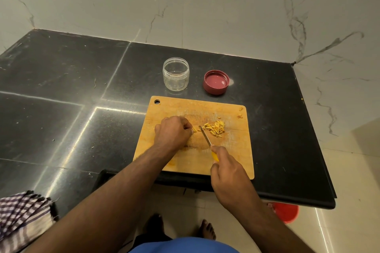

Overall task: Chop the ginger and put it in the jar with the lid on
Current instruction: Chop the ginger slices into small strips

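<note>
head: right hand (pixel 226 167) grips knife (pixel 206 137), yellow handle mostly hidden in fist | left hand (pixel 173 131) pinches ginger piece (pixel 194 129), mostly hidden under fingers | cut ginger (pixel 214 128) piled on board (pixel 230 156) | jar (pixel 175 74) open, lid (pixel 216 82) beside it on counter (pixel 61 88) | cloth (pixel 22 217) cut off at left

The left hand (pixel 173 130) covers most of the uncut ginger (pixel 194 129) on the cutting board (pixel 197 162), and the right hand (pixel 226 172) hides most of the knife handle (pixel 215 156).
</note>
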The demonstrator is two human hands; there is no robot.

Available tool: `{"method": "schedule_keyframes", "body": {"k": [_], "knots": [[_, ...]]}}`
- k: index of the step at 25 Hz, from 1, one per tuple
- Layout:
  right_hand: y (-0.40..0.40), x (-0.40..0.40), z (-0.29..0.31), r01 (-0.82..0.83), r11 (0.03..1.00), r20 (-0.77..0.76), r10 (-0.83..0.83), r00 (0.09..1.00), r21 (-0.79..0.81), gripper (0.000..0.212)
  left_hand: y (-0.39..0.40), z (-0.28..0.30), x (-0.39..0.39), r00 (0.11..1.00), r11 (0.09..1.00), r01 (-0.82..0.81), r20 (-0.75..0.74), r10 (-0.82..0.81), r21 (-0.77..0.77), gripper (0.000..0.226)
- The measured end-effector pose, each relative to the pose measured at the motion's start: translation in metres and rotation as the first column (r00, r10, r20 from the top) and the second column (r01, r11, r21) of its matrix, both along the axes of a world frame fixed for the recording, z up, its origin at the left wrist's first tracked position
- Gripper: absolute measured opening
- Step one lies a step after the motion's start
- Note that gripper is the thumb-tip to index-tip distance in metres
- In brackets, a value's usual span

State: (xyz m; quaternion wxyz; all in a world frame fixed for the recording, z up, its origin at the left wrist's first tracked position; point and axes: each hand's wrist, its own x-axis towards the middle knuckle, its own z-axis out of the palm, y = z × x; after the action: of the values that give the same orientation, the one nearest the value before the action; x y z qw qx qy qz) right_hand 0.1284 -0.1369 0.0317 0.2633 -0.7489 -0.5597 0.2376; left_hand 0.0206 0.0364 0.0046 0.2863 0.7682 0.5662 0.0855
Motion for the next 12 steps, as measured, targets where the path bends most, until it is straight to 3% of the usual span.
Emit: {"method": "schedule_keyframes", "body": {"k": [12], "knots": [[0.026,-0.01,-0.004,-0.076,0.996,0.06,0.078,0.995,-0.049,0.035,0.0,-0.003,0.0,0.999,0.999,-0.034,0.015,0.034,-0.008,0.012]]}}
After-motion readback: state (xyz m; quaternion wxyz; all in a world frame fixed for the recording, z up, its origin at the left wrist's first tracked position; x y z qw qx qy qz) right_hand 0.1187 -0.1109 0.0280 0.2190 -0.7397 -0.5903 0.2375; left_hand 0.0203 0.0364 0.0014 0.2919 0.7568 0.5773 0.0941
